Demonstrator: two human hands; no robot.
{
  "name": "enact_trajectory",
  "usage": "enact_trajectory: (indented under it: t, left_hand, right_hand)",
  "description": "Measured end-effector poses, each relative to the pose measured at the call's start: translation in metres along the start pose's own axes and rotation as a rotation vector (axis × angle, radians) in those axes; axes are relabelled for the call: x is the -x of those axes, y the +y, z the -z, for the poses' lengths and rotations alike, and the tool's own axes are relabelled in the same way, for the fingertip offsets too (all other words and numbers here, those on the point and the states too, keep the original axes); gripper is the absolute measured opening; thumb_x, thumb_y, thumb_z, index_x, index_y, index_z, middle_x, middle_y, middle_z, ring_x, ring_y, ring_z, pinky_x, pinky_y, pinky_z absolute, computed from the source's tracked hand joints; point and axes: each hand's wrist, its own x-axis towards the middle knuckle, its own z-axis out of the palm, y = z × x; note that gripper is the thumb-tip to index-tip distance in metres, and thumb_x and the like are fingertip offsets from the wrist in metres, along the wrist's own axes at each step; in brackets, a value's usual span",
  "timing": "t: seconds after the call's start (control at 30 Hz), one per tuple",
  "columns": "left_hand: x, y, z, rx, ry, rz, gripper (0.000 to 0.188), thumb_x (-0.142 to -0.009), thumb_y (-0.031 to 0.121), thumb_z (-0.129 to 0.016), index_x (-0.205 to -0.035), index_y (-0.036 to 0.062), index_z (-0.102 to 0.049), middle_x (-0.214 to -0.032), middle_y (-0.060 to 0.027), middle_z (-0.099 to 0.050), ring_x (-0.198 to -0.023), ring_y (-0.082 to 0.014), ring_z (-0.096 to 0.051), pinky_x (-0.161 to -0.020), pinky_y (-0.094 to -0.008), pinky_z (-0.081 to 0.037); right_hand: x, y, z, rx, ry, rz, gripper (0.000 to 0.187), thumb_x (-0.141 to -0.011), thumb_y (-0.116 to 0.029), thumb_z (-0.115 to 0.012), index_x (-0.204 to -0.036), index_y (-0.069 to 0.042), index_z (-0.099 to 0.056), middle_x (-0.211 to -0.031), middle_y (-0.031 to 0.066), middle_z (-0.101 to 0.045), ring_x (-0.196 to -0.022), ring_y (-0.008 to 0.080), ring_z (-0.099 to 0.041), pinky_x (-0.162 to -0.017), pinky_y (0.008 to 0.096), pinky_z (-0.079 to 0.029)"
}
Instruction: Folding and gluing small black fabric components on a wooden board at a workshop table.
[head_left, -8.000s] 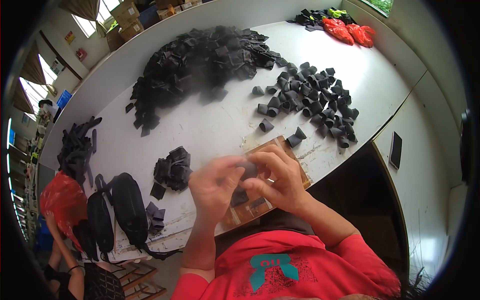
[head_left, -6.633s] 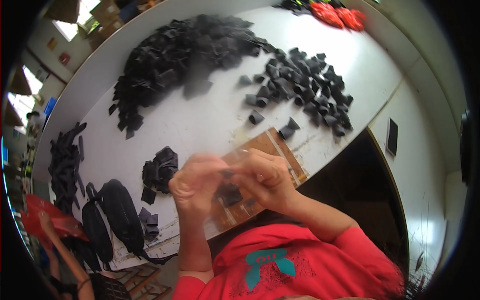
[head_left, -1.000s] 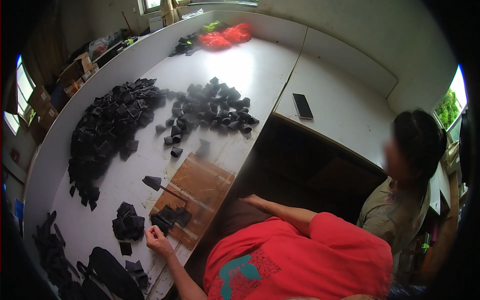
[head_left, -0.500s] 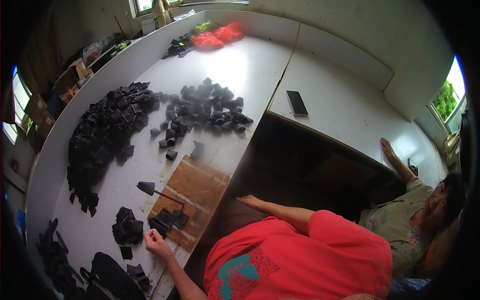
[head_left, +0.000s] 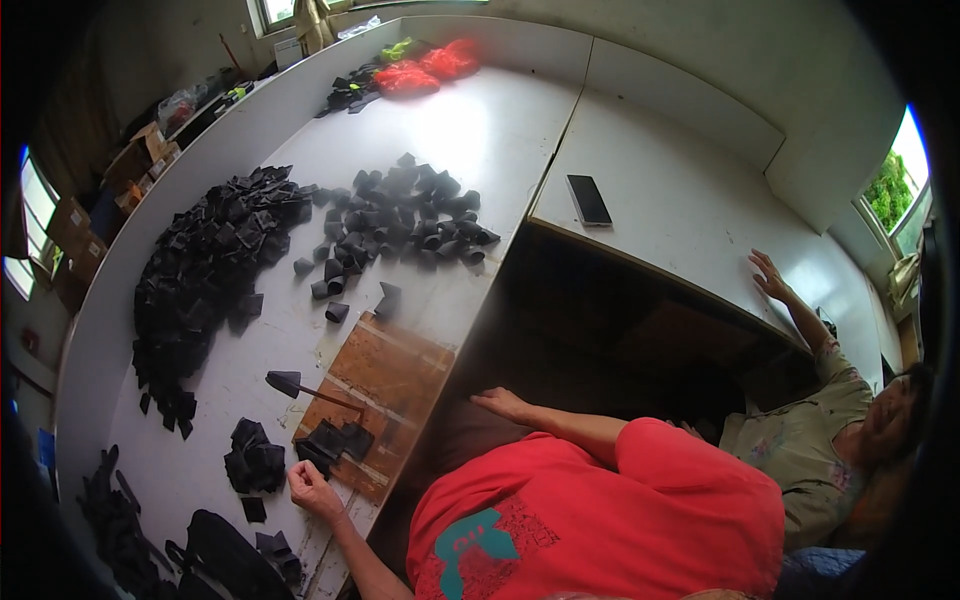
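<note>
By the near edge of the surface (head_left: 490, 140), black pieces (head_left: 354, 441) lie on a brown board (head_left: 395, 358). They look light, thin and bendy, not easy to break; I'd pinch one by its edge. Just beside them, the left hand (head_left: 313, 489) has curled fingers, maybe pinching something; I can't tell. The right hand (head_left: 503, 404) lies on the dark lap (head_left: 462, 428), its grip unclear.
</note>
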Motion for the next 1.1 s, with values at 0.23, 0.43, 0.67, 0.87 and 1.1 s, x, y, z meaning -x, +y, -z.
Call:
enact_trajectory:
  t: [0.23,0.43,0.67,0.87,1.1]
  left_hand:
    - [0.000,0.001,0.004,-0.025,0.033,-0.041,0.009,-0.081,0.006,-0.057,-0.077,-0.0010,-0.054,-0.063,-0.0048,-0.052,-0.052,-0.0115,-0.045,-0.048,-0.0265,-0.039]
    - [0.002,0.005,0.002,-0.032,0.028,0.026,0.009,-0.080,0.008,-0.058,-0.074,0.0016,-0.056,-0.056,-0.0047,-0.051,-0.048,-0.0132,-0.046,-0.047,-0.0289,-0.038]
    - [0.008,0.007,0.005,-0.061,0.032,0.030,0.008,-0.080,0.006,-0.058,-0.075,0.0001,-0.055,-0.058,-0.0025,-0.051,-0.050,-0.0087,-0.046,-0.047,-0.0248,-0.038]
    - [0.003,0.001,0.002,0.050,0.048,0.121,0.012,-0.079,0.013,-0.059,-0.076,0.0017,-0.057,-0.060,-0.0067,-0.056,-0.052,-0.0135,-0.051,-0.051,-0.0282,-0.041]
    - [0.007,0.033,0.013,0.243,0.037,0.321,0.010,-0.080,0.009,-0.059,-0.078,-0.0004,-0.056,-0.062,-0.0045,-0.055,-0.056,-0.0094,-0.051,-0.053,-0.0252,-0.042]
  right_hand:
    - [0.007,-0.021,0.010,-0.137,-0.161,-0.190,0.057,-0.083,-0.049,-0.048,-0.095,0.006,-0.062,-0.087,0.0118,-0.062,-0.080,0.0177,-0.055,-0.074,0.0323,-0.044]
    - [0.045,-0.067,0.028,0.193,0.052,0.038,0.022,-0.076,-0.017,-0.057,-0.080,0.004,-0.063,-0.065,0.0164,-0.061,-0.059,0.0240,-0.061,-0.056,0.0343,-0.048]
    - [0.055,-0.245,0.028,0.179,0.226,0.829,0.020,-0.077,-0.016,-0.061,-0.086,0.000,-0.057,-0.072,0.0122,-0.055,-0.059,0.0260,-0.056,-0.056,0.0336,-0.045]
    - [0.049,-0.344,-0.009,0.178,0.214,1.088,0.032,-0.079,-0.017,-0.061,-0.106,-0.005,-0.050,-0.080,0.0115,-0.054,-0.060,0.0244,-0.056,-0.056,0.0322,-0.045]
    - [0.012,-0.385,0.004,-0.109,0.198,1.309,0.010,-0.081,-0.009,-0.059,-0.089,-0.003,-0.061,-0.067,0.0072,-0.059,-0.055,0.0122,-0.057,-0.049,0.0235,-0.043]
